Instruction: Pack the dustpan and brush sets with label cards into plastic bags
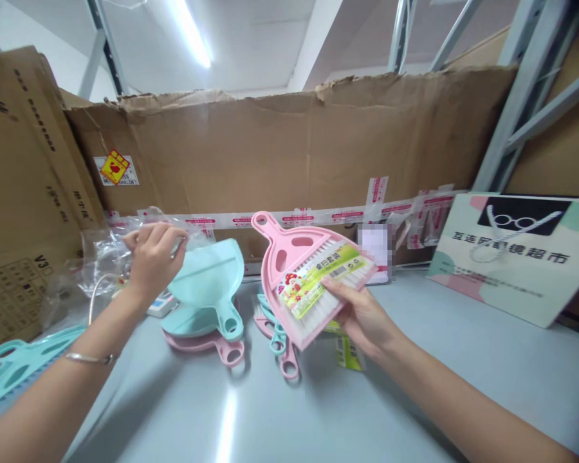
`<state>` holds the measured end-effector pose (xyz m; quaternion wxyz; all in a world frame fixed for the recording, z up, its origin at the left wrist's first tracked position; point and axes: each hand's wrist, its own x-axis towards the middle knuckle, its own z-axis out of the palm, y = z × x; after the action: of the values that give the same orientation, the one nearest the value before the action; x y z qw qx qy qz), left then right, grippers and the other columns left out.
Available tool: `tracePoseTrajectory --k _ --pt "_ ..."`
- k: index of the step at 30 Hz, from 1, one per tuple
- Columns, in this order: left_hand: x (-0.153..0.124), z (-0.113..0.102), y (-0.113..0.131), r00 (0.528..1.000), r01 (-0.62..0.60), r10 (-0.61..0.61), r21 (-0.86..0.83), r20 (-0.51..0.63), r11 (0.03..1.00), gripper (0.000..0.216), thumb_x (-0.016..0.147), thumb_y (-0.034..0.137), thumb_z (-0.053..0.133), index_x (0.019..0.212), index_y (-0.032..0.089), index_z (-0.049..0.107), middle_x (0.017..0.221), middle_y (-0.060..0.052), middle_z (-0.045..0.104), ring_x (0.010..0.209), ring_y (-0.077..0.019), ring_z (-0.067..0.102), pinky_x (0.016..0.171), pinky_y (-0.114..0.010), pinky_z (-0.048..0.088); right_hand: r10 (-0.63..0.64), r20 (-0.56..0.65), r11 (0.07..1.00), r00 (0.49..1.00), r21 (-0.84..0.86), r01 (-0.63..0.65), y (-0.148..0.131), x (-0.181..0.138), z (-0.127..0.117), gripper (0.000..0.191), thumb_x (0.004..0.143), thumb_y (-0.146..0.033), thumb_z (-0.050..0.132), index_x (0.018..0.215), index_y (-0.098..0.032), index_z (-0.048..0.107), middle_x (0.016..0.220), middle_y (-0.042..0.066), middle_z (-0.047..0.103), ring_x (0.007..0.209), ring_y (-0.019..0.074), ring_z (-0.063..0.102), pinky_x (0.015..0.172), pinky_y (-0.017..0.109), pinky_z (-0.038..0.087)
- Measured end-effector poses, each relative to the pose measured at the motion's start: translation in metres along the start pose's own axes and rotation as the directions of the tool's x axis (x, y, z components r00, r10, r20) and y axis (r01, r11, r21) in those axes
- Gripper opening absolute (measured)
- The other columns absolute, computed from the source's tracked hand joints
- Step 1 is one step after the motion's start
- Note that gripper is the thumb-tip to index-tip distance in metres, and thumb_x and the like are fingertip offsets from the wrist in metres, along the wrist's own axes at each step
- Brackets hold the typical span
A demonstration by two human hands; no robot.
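My right hand (361,315) grips a pink dustpan and brush set (299,241) at its lower right edge, thumb over the printed label card (321,276). The set is held up and tilted, white bristles showing. My left hand (157,254) has curled fingers beside crumpled clear plastic bags (101,257); what they hold is hidden. Just right of that wrist, a teal dustpan (207,270) lies tilted over a stack with a pink dustpan (197,344) at the bottom. Below the held set are small pink and teal brushes (277,337).
Another teal dustpan (33,360) lies at the left edge. Yellow-green label cards (350,354) sit beneath my right hand. A long cardboard box (294,154) walls off the back of the grey table (280,424). A printed paper bag (506,257) leans at right, cartons (24,193) at left.
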<state>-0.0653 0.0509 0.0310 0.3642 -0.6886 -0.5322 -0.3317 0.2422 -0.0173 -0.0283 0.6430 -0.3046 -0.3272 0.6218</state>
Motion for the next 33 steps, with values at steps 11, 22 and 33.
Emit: tracePoseTrajectory --k 11,22,33 --pt "-0.033 0.001 0.003 0.967 0.253 -0.232 -0.258 0.11 0.932 0.007 0.072 0.024 0.054 0.067 0.02 0.054 0.074 -0.004 0.057 0.072 -0.0221 0.05 0.08 -0.038 0.026 -0.066 -0.035 0.997 0.997 -0.028 0.065 -0.008 0.005 -0.004 0.044 0.061 -0.019 0.072 0.103 -0.024 0.06 0.098 0.0 0.068 0.092 0.0198 0.062 0.075 0.031 0.053" --pt "-0.025 -0.024 -0.007 0.85 0.526 -0.363 -0.581 0.382 0.621 0.025 0.075 0.042 0.053 0.075 0.017 0.057 0.064 0.002 0.052 0.057 -0.011 0.044 0.055 -0.02 0.035 -0.031 -0.008 0.997 0.999 -0.07 0.03 -0.006 0.002 -0.002 0.041 0.061 -0.019 0.072 0.1 -0.023 0.06 0.095 0.0 0.069 0.09 0.0205 0.063 0.075 0.032 0.054" --pt "-0.038 -0.014 0.033 0.674 0.724 -0.272 -0.541 0.687 0.428 0.036 0.064 0.046 0.065 0.053 0.02 0.044 0.045 0.004 0.048 0.042 -0.0118 0.044 0.044 -0.02 0.031 -0.05 -0.056 0.993 0.997 -0.113 0.043 -0.034 0.012 -0.026 0.034 0.065 -0.016 0.065 0.098 -0.024 0.061 0.1 0.001 0.068 0.103 0.0241 0.058 0.083 0.037 0.052"
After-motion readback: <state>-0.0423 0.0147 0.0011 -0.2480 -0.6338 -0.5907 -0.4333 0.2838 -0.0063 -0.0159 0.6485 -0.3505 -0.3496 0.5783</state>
